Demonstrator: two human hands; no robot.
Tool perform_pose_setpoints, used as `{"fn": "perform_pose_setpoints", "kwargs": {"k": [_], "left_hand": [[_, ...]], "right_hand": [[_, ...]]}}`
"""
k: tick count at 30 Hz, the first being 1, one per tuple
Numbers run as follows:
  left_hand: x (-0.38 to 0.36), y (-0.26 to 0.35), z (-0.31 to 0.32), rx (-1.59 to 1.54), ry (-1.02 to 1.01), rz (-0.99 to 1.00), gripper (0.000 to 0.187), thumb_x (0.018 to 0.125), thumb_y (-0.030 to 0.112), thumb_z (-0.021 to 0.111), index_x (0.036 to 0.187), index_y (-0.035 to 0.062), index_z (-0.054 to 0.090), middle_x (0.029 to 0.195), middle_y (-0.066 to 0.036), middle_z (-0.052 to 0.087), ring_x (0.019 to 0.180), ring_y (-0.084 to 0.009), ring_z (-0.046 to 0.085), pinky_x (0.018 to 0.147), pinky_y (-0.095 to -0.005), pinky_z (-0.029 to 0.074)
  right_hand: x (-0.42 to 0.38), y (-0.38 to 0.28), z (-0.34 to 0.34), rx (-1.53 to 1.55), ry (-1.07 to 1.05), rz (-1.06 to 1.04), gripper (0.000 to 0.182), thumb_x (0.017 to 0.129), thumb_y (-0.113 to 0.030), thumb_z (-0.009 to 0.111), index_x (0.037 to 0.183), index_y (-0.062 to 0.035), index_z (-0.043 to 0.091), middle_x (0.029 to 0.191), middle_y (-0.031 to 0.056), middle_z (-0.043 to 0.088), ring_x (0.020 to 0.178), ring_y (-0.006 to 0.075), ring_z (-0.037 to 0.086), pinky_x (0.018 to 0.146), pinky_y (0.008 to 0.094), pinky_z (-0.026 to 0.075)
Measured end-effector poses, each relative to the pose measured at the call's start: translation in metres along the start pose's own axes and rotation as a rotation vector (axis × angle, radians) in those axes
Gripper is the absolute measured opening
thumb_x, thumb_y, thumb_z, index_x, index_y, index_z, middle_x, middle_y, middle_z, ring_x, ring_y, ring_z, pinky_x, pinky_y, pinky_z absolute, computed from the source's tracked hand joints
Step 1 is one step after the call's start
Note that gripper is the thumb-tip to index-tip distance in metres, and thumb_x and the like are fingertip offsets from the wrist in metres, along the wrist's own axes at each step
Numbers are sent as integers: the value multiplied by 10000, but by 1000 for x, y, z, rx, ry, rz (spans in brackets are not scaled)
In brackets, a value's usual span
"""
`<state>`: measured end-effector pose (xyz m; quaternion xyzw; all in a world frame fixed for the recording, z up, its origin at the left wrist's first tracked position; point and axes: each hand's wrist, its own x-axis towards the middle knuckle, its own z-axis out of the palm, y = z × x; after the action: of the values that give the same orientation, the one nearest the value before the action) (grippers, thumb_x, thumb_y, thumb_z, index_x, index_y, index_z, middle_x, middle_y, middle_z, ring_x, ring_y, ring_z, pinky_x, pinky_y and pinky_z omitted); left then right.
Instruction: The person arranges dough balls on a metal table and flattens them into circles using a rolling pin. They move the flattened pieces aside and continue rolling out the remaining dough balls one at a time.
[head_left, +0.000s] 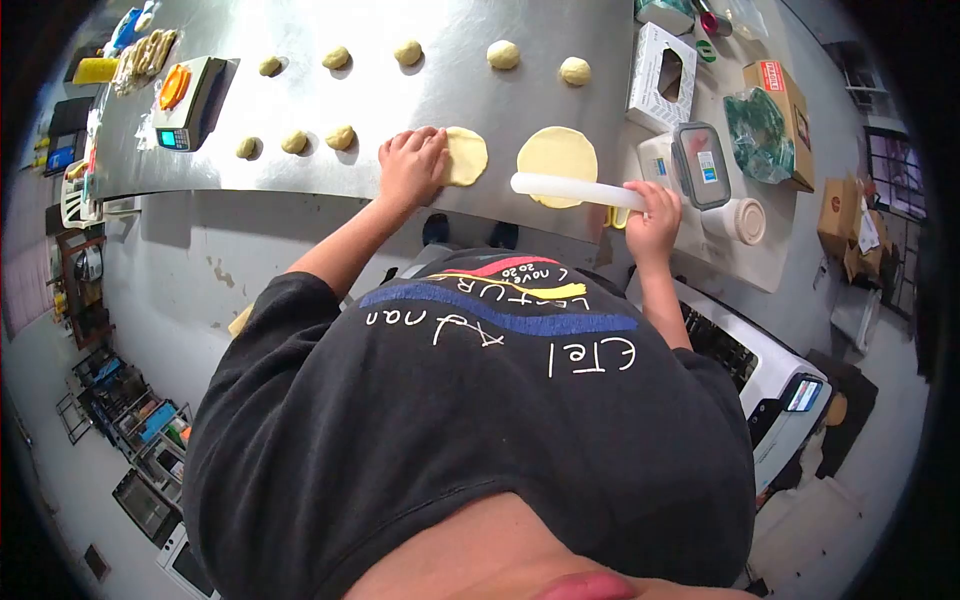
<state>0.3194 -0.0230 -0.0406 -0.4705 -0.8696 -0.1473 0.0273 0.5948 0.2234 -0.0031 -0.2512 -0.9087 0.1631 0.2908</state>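
My left hand [413, 163] lies with its fingers spread over the left edge of a flattened dough round [466, 158] on the metal table [300, 100]. Wrapped round the right end of a white rolling pin [575, 188] is my right hand [654, 212]. The pin crosses the lower part of a second, larger dough round [556, 152]. Several dough balls sit in two rows; one ball [340, 137] is left of my left hand, and another [503, 55] lies farther back, above the two rounds.
A scale [188, 100] with an orange item on it stands at the left. On the right side table are a white box [662, 78], a lidded container [701, 165], a white tub [733, 221] and a cardboard box [797, 120]. A white machine [770, 375] stands at the lower right.
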Motion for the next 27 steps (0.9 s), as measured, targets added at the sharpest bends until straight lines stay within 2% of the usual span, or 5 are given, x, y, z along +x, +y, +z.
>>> {"fn": "perform_pose_setpoints", "kwargs": {"k": [4, 7, 9, 18, 27], "left_hand": [[2, 5, -1, 14, -134, -68, 443, 893, 355, 525, 1260, 108, 553, 1315, -76, 517, 1244, -260, 444, 1052, -495, 268], [1, 3, 15, -203, 78, 27, 602, 903, 420, 488, 1364, 39, 420, 1420, -134, 412, 1351, -278, 338, 1120, -492, 183], [1, 4, 15, -43, -180, 24, 701, 916, 464, 447, 1414, -10, 307, 1476, -171, 322, 1403, -280, 248, 1142, -475, 143], [26, 32, 31, 74, -121, -8, 817, 907, 603, 340, 1424, -27, 281, 1495, -197, 273, 1416, -304, 207, 1144, -493, 70], [27, 36, 25, 110, -133, -32, 913, 836, 704, 370, 1436, 20, 298, 1505, -149, 283, 1425, -273, 195, 1144, -509, 41]], "right_hand": [[5, -4, -3, 0, 10, -8, 322, 650, 31, 568, 894, -153, 668, 895, 20, 647, 910, 253, 573, 864, 370, 409], [11, -3, -2, 8, 1, -4, 330, 647, 35, 560, 900, -149, 668, 895, 20, 646, 908, 256, 572, 867, 369, 410], [14, -2, -1, -3, 11, -34, 335, 646, 39, 555, 903, -143, 668, 897, 21, 648, 904, 258, 573, 872, 374, 408], [17, -5, 1, 31, -44, -33, 316, 657, 41, 549, 904, -127, 653, 905, 27, 655, 906, 262, 576, 877, 380, 398], [33, -17, 4, -66, -35, -27, 347, 674, 1, 547, 946, -185, 655, 924, -5, 643, 930, 256, 555, 864, 393, 382]]}}
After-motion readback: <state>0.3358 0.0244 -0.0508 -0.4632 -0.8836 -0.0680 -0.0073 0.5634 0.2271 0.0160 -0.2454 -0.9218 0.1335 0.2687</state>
